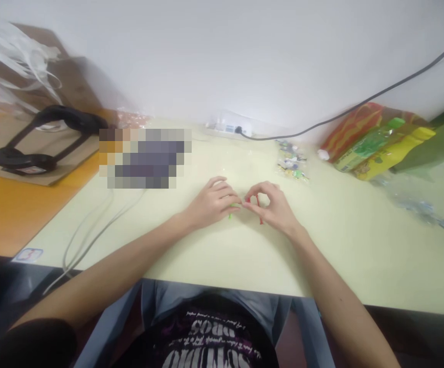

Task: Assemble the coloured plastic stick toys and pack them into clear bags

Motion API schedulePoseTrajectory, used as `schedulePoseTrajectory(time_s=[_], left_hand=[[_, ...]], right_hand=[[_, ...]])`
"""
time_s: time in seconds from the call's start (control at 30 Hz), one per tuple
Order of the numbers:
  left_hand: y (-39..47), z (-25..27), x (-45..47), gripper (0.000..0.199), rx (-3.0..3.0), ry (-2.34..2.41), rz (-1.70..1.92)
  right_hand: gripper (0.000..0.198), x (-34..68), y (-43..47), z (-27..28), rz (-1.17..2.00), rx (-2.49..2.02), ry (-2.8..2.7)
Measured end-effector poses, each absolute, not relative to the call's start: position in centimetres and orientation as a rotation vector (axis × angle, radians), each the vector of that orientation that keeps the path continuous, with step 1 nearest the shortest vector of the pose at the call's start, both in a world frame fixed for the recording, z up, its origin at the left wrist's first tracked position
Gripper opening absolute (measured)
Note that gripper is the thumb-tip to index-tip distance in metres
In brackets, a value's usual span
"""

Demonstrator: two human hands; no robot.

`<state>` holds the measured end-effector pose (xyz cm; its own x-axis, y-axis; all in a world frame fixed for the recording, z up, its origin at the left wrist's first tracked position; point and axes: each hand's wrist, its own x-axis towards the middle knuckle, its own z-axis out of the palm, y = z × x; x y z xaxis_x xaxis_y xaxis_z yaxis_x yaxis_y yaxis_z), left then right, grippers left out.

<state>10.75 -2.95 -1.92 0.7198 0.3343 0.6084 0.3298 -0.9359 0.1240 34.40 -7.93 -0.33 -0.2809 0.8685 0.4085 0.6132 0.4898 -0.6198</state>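
Head view: nearer us than the power strip [225,126], our right hand [274,207] seems to pinch a red piece [261,221], likely for fine control; our left hand [215,203] curls over a green piece [229,215], perhaps steadying it, though we cannot tell its grip.

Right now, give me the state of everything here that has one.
Left hand, curled over green piece; grip unclear.
Right hand, thumb and forefinger pinched together on red piece.
Green piece, partly hidden.
Red piece, partly hidden.
Black cable, plugged into white power strip.
Black frame, lying on cardboard.
Small clear packets, lying down; sealed or open, unclear.
Green bottle, slanted; looks capped.
Pale cords, loosely curved.
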Motion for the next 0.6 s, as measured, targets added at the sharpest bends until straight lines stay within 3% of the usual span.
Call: schedulePoseTrajectory(time_s=[0.23,0.6], left_hand=[[-3.5,-2.0,11.4,0.006,2.874,0.588,1.200],[-3.1,-1.2,10.3,0.011,2.626,0.604,1.284]], right_hand=[[0.029,33.9,-8.0,-0.2,0.552,-1.202,-1.924],[0.017,36.7,-7.6,-0.9,0.084,-1.520,-2.365]])
